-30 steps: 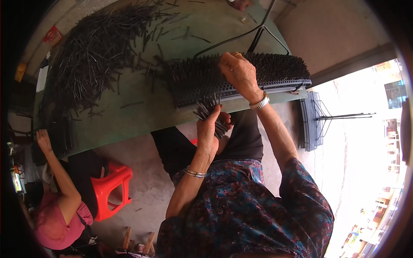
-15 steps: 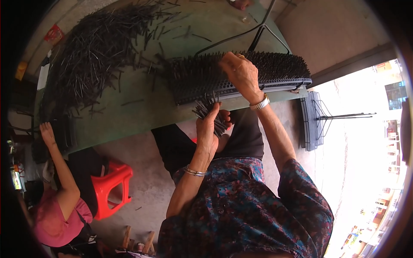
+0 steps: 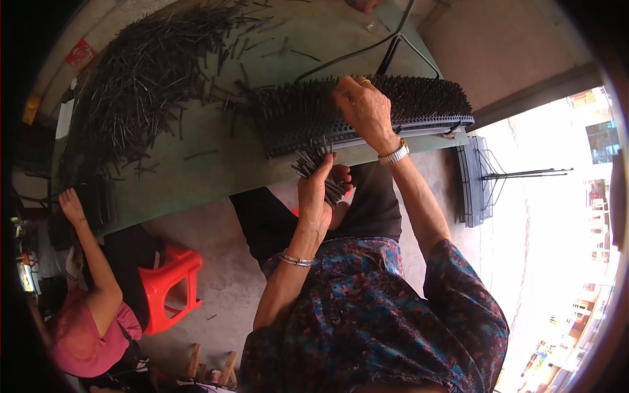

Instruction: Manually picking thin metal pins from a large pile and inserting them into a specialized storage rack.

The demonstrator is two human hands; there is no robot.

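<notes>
A bundle of thin dark sticks is gripped in my left hand, just off the table's near edge, with the sticks' ends poking out past the thumb. Over the long perforated rack, my right hand is bent down with its fingers drawn together among the upright dark pieces. Its fingertips are dark and hidden, so what they hold does not show. Many short dark pieces stand close together in the rack's holes. The rack lies along the near right edge of the green table.
A large heap of loose dark sticks covers the table's left, with strays toward the middle. A black metal stand reaches behind the rack. Another rack stands beyond the table's right. At left, a person in pink works near a red stool.
Both hands stay in nearly the same places. My right hand's fingers remain down at the rack, and the left still grips the bundle.
</notes>
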